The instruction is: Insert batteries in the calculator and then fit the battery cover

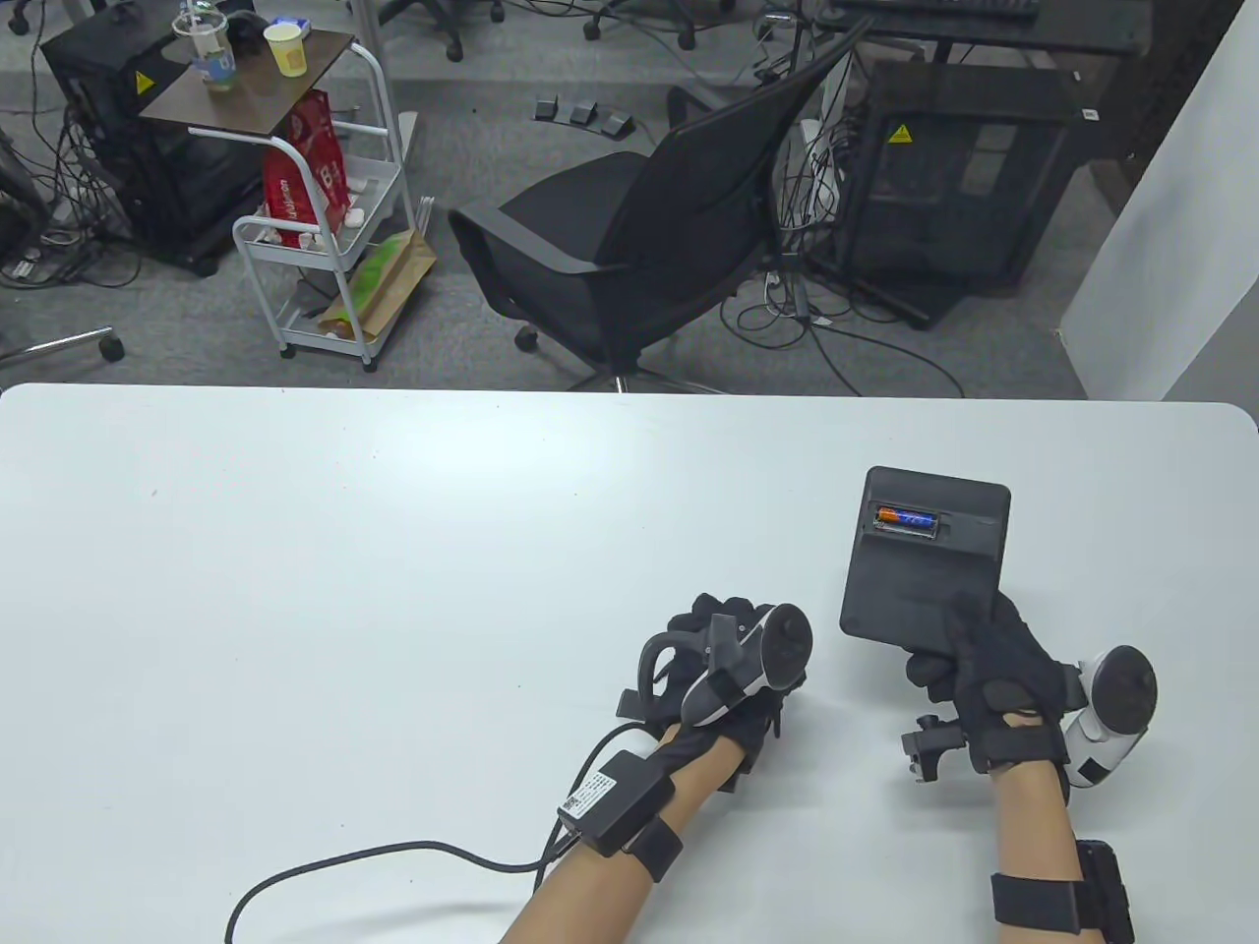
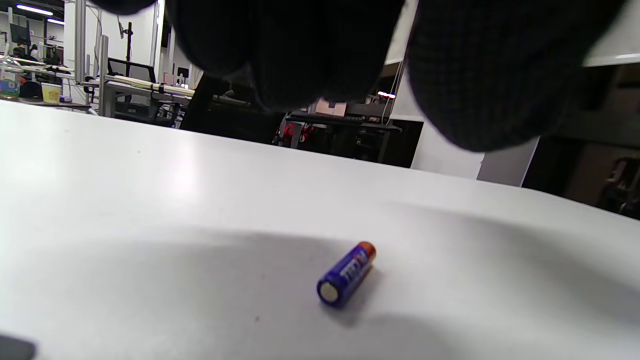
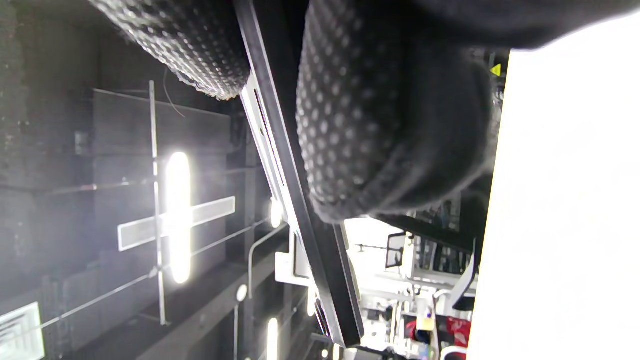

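Observation:
My right hand (image 1: pixel 952 651) grips the black calculator (image 1: pixel 925 565) by its near edge and holds it back side up, tilted off the white table (image 1: pixel 344 551). Its battery compartment is open, with one blue and orange battery (image 1: pixel 905 518) in it. In the right wrist view my fingers (image 3: pixel 385 125) press on the calculator's thin edge (image 3: pixel 300 210). My left hand (image 1: pixel 706 618) hovers low over the table, left of the calculator. In the left wrist view its fingers (image 2: pixel 480 75) hang above a second blue and orange battery (image 2: pixel 346 274), which lies loose on the table, untouched. I see no battery cover that I can name.
A dark flat object (image 2: pixel 12 347) shows at the bottom left corner of the left wrist view; I cannot tell what it is. A black cable (image 1: pixel 393 855) runs from my left wrist across the table. An office chair (image 1: pixel 649 246) stands beyond the far edge.

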Demonstrator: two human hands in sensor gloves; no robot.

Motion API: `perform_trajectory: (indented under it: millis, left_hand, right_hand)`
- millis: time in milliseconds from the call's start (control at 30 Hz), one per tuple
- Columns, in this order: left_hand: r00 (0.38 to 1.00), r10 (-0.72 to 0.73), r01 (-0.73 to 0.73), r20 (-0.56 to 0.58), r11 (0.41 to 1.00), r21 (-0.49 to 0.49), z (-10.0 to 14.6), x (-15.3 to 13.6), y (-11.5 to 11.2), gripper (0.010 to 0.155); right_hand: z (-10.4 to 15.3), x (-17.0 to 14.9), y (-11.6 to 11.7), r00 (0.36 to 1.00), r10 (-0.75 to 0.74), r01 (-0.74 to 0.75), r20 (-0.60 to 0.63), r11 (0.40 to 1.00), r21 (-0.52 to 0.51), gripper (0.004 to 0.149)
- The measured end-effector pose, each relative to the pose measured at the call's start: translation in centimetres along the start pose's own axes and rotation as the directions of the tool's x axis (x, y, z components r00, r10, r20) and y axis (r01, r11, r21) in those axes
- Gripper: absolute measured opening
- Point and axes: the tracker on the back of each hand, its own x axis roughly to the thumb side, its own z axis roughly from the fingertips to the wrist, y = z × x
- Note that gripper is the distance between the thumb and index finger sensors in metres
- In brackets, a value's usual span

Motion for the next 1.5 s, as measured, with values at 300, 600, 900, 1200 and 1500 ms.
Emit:
perform_trajectory:
  millis: [300,600,900,1200,1500]
  left_hand:
    - [0.997,-0.051,0.047,-0.061,0.997,-0.056,-1.4,0.9,-2.7,0.064]
    - [0.982,-0.147,0.133,-0.12,0.984,-0.118,-2.5,1.8,-3.7,0.065]
    - [0.978,-0.159,0.137,-0.132,0.978,-0.16,-2.8,2.8,-4.7,0.054]
    - [0.989,-0.141,0.131,-0.049,0.977,-0.17,-3.0,2.6,-5.1,0.049]
    - [0.998,-0.069,0.069,-0.002,0.993,-0.096,-2.6,1.6,-1.4,0.051]
  right_hand:
    - [-0.2,-0.3,-0.5,1.0,0.0,0.0,-0.015,1.0,-0.002,0.053]
    - [-0.2,-0.3,-0.9,0.999,-0.025,0.024,-0.031,1.0,-0.015,0.053]
    - [-0.1,-0.3,-1.0,0.998,-0.034,0.032,-0.049,0.999,-0.028,0.053]
    - [-0.1,-0.5,-1.2,0.998,-0.033,0.031,-0.052,0.999,-0.03,0.053]
    - [-0.2,-0.5,-1.2,0.998,-0.034,0.032,-0.05,0.999,-0.035,0.054]
